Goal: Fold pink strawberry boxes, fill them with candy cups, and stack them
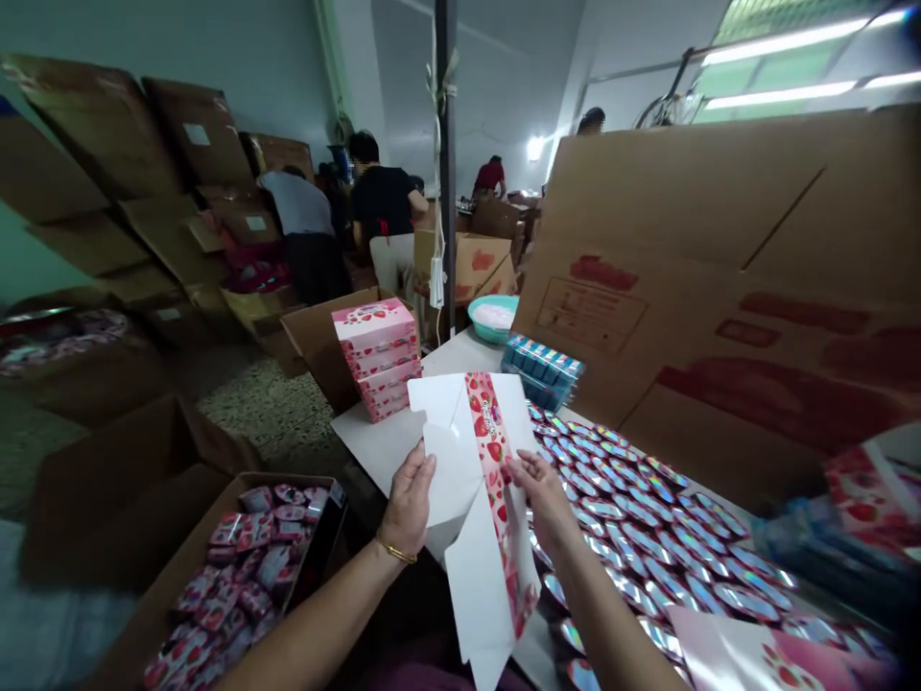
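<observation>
Both my hands hold an unfolded white carton blank (475, 480) with a pink strawberry-printed strip down its middle. My left hand (409, 504), with a gold bangle at the wrist, grips the blank's left side, thumb on top. My right hand (541, 489) pinches its right edge by the pink strip. The blank stands tilted above the white table (374, 437). Several shiny foil-wrapped pieces (648, 537) lie in rows on the table right of my right hand.
A stack of pink strawberry boxes (378, 357) stands on the table's far left. Behind are blue packs (543, 369) and a teal bowl (493, 317). A big cardboard sheet (720, 288) leans at right. An open carton of pink packets (245, 576) sits lower left. People work at the back.
</observation>
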### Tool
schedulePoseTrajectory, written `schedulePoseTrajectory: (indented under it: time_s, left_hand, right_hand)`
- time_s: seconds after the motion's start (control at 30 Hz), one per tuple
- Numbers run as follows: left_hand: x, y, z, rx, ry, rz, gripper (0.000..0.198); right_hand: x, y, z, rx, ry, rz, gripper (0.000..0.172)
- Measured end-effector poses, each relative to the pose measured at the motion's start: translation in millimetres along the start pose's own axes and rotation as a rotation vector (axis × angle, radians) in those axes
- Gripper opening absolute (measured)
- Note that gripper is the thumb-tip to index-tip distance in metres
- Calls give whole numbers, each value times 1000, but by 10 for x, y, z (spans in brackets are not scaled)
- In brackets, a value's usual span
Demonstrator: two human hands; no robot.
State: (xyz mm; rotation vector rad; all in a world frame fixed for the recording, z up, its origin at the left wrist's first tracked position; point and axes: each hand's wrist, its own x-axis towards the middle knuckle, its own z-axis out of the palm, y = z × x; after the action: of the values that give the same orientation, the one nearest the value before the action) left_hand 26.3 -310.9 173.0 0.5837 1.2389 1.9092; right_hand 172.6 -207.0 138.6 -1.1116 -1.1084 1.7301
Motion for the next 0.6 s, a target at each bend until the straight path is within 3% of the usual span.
schedulePoseTrajectory:
  time_s: [0.13, 0.23, 0.3, 0.4, 0.6]
  left_hand:
    - [440, 63, -471, 52, 53, 23, 53]
    - [705, 120, -687, 69, 73, 34, 55]
    - [832, 155, -777, 53, 76, 35, 55]
    - [962, 186, -906, 71, 85, 84, 54]
    - [1157, 173, -1246, 340, 194, 254, 51]
  right_hand:
    - [197, -1, 547, -20, -22, 9, 34]
    - [382, -44, 828, -15, 22, -28, 38]
    - [509, -62, 951, -11, 44, 15, 46]
    - [652, -94, 1063, -34, -55, 82, 49]
    - [602, -173, 1329, -84, -278, -112, 36]
